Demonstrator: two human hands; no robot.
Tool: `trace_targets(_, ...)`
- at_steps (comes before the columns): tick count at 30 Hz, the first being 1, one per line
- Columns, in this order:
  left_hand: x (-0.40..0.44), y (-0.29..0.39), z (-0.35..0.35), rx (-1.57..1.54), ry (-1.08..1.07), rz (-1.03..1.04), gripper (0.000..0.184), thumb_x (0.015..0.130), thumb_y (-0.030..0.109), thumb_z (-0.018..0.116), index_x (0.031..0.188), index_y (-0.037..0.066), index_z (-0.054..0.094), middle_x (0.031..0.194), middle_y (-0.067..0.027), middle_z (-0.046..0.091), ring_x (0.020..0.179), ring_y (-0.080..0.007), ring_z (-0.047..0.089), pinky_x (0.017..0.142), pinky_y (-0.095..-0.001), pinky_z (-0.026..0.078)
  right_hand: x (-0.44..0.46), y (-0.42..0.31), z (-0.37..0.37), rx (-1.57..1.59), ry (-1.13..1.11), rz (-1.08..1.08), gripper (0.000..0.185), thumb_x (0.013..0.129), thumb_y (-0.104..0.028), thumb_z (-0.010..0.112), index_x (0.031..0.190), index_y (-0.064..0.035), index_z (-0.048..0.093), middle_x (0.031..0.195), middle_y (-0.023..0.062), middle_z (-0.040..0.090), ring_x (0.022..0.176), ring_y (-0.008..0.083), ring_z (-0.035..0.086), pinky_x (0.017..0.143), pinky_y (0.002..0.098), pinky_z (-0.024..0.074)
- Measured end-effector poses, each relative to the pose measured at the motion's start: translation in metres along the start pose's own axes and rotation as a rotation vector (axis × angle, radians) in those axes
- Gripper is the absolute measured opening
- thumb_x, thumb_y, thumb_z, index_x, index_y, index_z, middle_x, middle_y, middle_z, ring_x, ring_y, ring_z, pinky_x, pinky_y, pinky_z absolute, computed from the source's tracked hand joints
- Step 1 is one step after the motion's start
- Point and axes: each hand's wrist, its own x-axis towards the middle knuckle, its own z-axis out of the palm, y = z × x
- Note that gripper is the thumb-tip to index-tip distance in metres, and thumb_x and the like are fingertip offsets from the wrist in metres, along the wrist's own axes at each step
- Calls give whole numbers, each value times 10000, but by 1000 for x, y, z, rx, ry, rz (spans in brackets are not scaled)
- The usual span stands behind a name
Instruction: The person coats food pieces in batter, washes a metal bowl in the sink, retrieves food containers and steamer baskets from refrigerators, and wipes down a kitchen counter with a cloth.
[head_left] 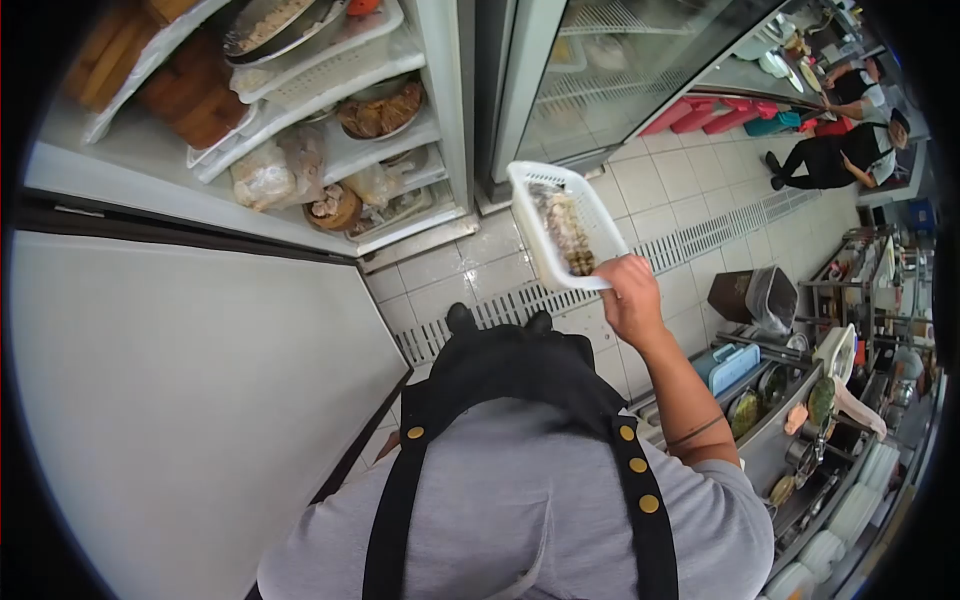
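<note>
My right hand [632, 297] is closed on the near rim of a white plastic basket [537, 235], held out tilted above the tiled floor. Inside the basket lies a row of pale and brownish food pieces [568, 235], perhaps skewered, with clear plastic wrap around part of it. Of my left hand [388, 445] only a sliver of skin shows beside the apron, near the edge of the open fridge door [190, 390]; its fingers are hidden.
The open fridge [455, 215] at upper left holds bowls, bags and trays on its shelves. A glass door [620, 60] stands beside it. A floor drain grate [690, 240] crosses the tiles. A bin [745, 298] and a loaded counter are at right. Two people [850, 155] stand farther off.
</note>
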Motion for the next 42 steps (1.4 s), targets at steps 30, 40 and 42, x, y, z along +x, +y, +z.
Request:
trace_targets(30, -128, 375, 108, -1093, -110, 196, 1202, 806, 551, 791, 1546, -59, 66, 1599, -251, 163, 1464, -324, 307, 1186, -422, 309, -219, 171, -165, -144, 327, 528, 239, 720, 28, 738, 921, -54, 637, 902, 113, 652, 882, 325, 619, 789, 411, 446)
trace_targets(40, -93, 586, 89, -1011, -53, 313, 906, 930, 403, 663, 1505, -111, 187, 1559, -216, 290, 1401, -290, 412, 1129, -413, 396, -203, 214, -153, -243, 435, 712, 225, 722, 35, 718, 909, -59, 637, 901, 97, 653, 900, 307, 624, 796, 399, 456)
trace_targets(42, -89, 616, 86, -1007, -53, 240, 815, 924, 332, 656, 1509, -64, 249, 1543, -214, 330, 1380, -290, 438, 1123, -435, 386, -200, 226, -151, -249, 417, 718, 214, 729, 26, 719, 910, -55, 638, 903, 101, 655, 908, 307, 630, 806, 400, 460)
